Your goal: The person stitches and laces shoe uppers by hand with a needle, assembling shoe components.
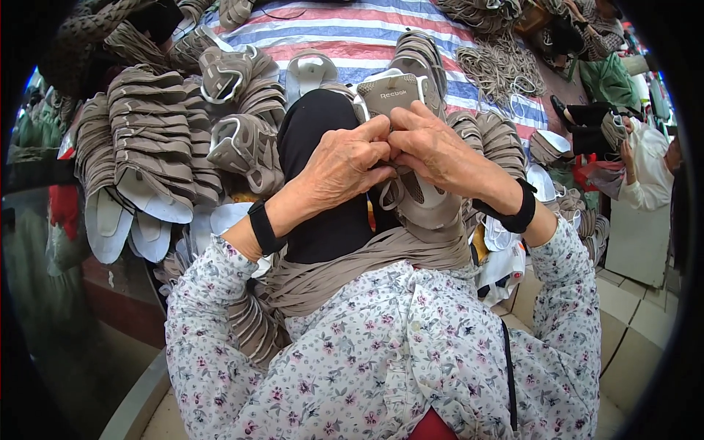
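A grey-brown shoe upper (429, 213) rests over my lap, its tongue (389, 92) standing up toward the far side. My left hand (348, 161) and my right hand (433, 147) meet over its lacing area, fingers pinched together and fingertips almost touching. What the pinched fingers hold is hidden behind them. Below them, a narrow loop (389, 194) shows at the upper's edge. A thick bundle of flat grey-brown laces (345, 268) lies across my lap, and black cloth (326, 176) covers my left knee.
Stacked shoe uppers (150, 139) stand at the left, with a loose upper (249, 150) beside my left wrist. More uppers (502, 143) lie right. A pile of laces (502, 70) sits on the striped sheet (337, 33). Another person in white (649, 165) is at the far right.
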`<action>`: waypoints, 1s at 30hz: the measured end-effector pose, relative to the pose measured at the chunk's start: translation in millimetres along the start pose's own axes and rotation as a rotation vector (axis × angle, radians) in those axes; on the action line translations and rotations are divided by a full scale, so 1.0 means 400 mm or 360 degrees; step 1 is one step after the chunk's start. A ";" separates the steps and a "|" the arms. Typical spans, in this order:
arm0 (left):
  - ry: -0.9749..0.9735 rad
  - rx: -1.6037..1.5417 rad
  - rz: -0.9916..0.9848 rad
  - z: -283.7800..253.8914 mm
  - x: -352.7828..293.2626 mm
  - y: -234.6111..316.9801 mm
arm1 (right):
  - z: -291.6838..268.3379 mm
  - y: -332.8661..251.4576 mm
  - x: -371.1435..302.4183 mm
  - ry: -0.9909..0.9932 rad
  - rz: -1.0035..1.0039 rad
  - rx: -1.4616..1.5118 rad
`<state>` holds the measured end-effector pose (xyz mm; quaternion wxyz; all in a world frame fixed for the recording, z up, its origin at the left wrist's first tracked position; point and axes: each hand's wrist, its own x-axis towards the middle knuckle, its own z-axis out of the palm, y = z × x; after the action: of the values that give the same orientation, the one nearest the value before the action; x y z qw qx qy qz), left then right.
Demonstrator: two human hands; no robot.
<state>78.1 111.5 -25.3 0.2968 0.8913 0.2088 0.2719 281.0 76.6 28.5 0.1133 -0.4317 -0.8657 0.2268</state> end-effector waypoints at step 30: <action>0.0086 -0.0188 -0.0105 -0.009 0.000 0.013 | -0.020 0.008 -0.004 -0.0136 -0.0357 -0.0399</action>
<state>76.9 109.2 -19.6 0.3519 0.8572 0.2296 0.2978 287.4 79.5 33.8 0.0464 -0.3331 -0.9339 0.1212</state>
